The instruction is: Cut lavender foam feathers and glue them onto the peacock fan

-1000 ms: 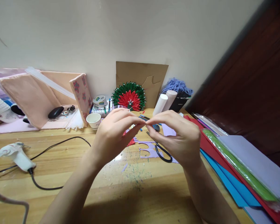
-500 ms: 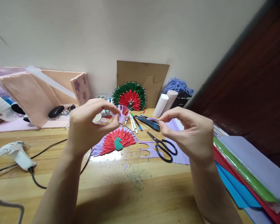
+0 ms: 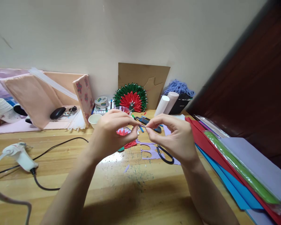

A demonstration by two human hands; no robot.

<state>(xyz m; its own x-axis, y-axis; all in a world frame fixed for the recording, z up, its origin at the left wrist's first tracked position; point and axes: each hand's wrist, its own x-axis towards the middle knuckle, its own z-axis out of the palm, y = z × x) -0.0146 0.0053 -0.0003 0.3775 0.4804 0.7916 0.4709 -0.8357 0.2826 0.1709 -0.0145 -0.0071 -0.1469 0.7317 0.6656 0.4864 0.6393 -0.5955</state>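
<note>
Above the table, my left hand [image 3: 118, 132] and my right hand [image 3: 172, 136] are brought close together, each closed in a pinch. A thin purple piece [image 3: 143, 126] spans the small gap between their fingertips. Behind and below my left hand lies a red and purple peacock fan [image 3: 130, 144], mostly covered by the hand. Black-handled scissors [image 3: 165, 156] rest partly hidden under my right hand. Beside them lies a purple sheet with cut-out holes [image 3: 148, 152]. A utility knife [image 3: 157, 129] and several pens show behind the fingers.
A white glue gun [image 3: 21, 157] with its cable lies at left. A green and red peacock fan [image 3: 131, 98] leans against cardboard [image 3: 140, 71]. White rolls [image 3: 162, 105] stand beside blue yarn [image 3: 179, 87]. A paper cup [image 3: 95, 119] is behind my left hand. Coloured sheets [image 3: 245, 165] lie at right.
My hands have come together from a wide gap, the left moving right and the right moving left. The purple piece from my right fingertips is now between both hands.
</note>
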